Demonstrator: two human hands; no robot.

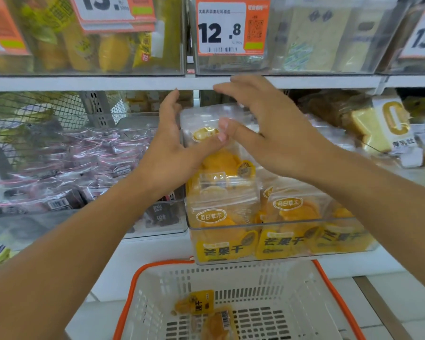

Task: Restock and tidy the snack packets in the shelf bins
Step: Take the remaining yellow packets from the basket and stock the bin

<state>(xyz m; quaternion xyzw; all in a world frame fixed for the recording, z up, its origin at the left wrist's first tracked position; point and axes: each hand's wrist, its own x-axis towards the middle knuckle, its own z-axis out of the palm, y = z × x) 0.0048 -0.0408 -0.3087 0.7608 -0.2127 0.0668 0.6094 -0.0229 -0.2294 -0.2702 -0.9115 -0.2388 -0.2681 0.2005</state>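
A clear bin (349, 223) on the lower shelf holds several dried mango packets (290, 209) with yellow labels. One mango packet (221, 168) stands taller than the rest at the bin's back left. My left hand (172, 148) is at this packet's left edge, fingers straight and apart, thumb lying across its front. My right hand (275, 133) hovers over the packet's top right, fingers spread, thumb tip touching its front; it is a little blurred. Neither hand wraps around a packet.
A white basket with an orange rim (133, 285) sits below the bin, holding two mango packets (199, 305). A bin of purple-edged packets (96, 163) stands left, bread packets (383, 128) right. Upper-shelf bins carry price tags (221, 28).
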